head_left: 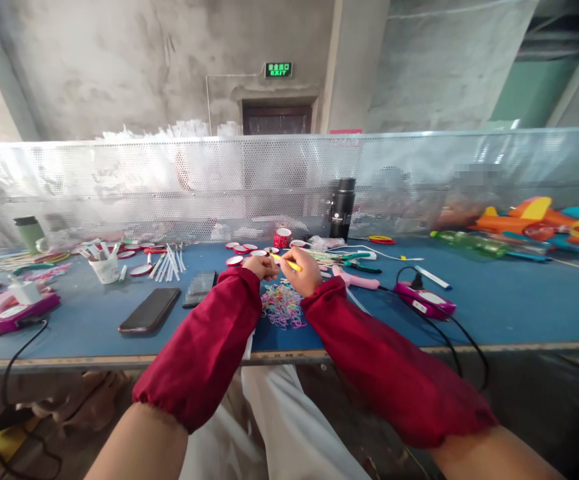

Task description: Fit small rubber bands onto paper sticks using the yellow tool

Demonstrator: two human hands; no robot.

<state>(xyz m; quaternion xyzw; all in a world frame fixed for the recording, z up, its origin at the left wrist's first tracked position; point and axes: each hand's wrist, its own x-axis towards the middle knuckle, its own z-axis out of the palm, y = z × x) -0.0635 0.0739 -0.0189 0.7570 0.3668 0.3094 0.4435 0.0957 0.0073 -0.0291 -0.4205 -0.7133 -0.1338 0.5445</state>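
My right hand (pixel 303 272) is closed round a yellow marker-like pen (pixel 293 265), its tip pointing toward my left hand. My left hand (pixel 261 267) is pinched close beside that tip. Whatever lies between its fingers is too small to make out. Below both hands a heap of small pastel-coloured loops (pixel 283 308) covers part of the blue tabletop (pixel 369 323). Just beyond the hands are several round red-rimmed white discs (pixel 234 261) and a red patterned cup (pixel 282 237).
Two phones, one at the front (pixel 150 311), lie left of my arms, near a white cup of sticks (pixel 104 269). To the right are a pink glue gun (pixel 357 278), a purple power strip (pixel 425 300) and a black bottle (pixel 342 210). A perforated metal screen (pixel 209 180) borders the back.
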